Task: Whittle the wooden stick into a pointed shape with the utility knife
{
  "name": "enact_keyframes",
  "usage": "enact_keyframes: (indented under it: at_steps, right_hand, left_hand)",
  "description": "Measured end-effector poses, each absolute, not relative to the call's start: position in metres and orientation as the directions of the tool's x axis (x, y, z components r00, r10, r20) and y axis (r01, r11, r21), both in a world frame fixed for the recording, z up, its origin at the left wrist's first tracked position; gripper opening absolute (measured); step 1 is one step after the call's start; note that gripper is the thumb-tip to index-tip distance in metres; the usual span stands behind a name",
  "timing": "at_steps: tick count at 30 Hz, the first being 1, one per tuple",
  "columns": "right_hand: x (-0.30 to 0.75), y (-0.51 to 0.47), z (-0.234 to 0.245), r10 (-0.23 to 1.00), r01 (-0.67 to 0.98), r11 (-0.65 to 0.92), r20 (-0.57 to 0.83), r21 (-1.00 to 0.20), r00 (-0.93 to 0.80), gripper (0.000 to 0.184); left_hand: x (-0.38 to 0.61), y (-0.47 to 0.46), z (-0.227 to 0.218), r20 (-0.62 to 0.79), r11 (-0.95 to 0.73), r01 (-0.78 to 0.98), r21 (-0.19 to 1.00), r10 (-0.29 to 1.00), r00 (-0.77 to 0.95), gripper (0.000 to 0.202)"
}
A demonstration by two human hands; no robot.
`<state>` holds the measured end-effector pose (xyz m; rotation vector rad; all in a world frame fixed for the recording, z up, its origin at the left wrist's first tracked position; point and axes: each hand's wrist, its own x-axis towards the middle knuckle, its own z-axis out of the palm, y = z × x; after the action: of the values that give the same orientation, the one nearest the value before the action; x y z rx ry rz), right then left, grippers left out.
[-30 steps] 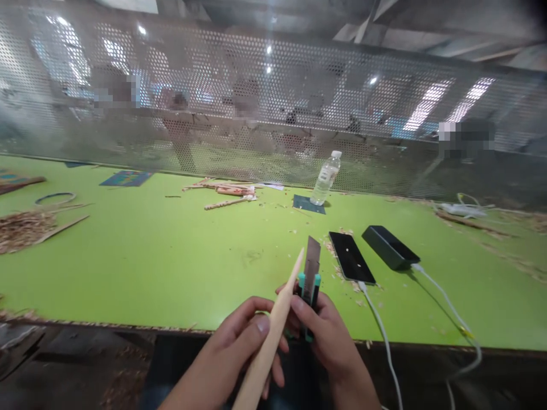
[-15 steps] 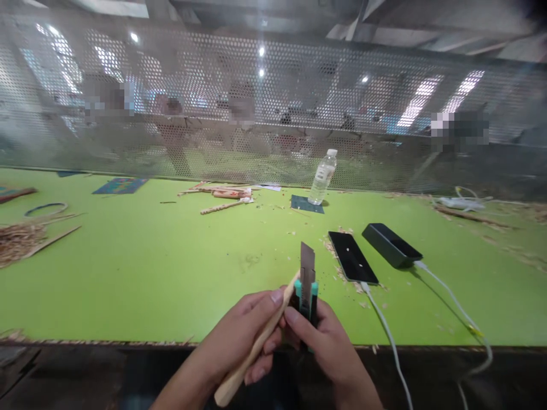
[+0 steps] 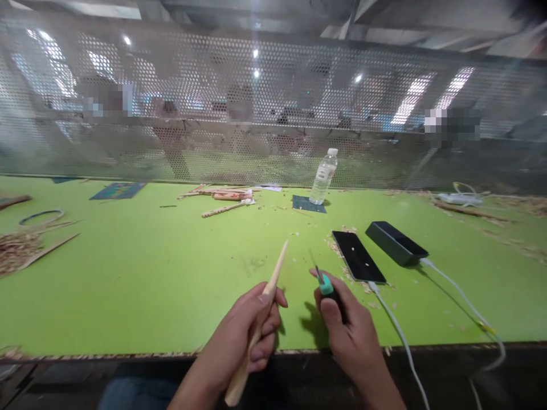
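Observation:
My left hand (image 3: 252,324) is closed round a pale wooden stick (image 3: 277,270), which tapers to a point at its far end and is thicker near me. In my right hand (image 3: 352,324) is a utility knife (image 3: 327,285) with a black and teal handle; its blade is seen nearly edge-on and points away from me. The knife and the stick are apart, with green table between them. Both hands are above the near edge of the green table (image 3: 141,290).
A phone (image 3: 359,256) and a black power bank (image 3: 396,244), both with white cables, lie to the right. Behind them a water bottle (image 3: 323,177) stands on a dark sheet (image 3: 301,203). Wood shavings (image 3: 19,249) are heaped at left. A perforated metal screen (image 3: 205,136) closes the back.
My hands have moved apart. The knife has left the stick's side and gone right, its blade turned edge-on. The stick's pointed end now shows fully.

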<state>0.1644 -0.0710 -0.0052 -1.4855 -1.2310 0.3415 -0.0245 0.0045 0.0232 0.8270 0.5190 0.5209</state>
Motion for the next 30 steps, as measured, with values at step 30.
enact_keyframes:
  at_steps: [30]
  right_hand:
    - [0.166,-0.062,-0.011,0.819,0.867,0.348,0.566,-0.356,-0.097,0.036]
  left_hand:
    - [-0.022,-0.002,0.018,-0.086,-0.004,0.162,0.987,0.836,0.542,0.042]
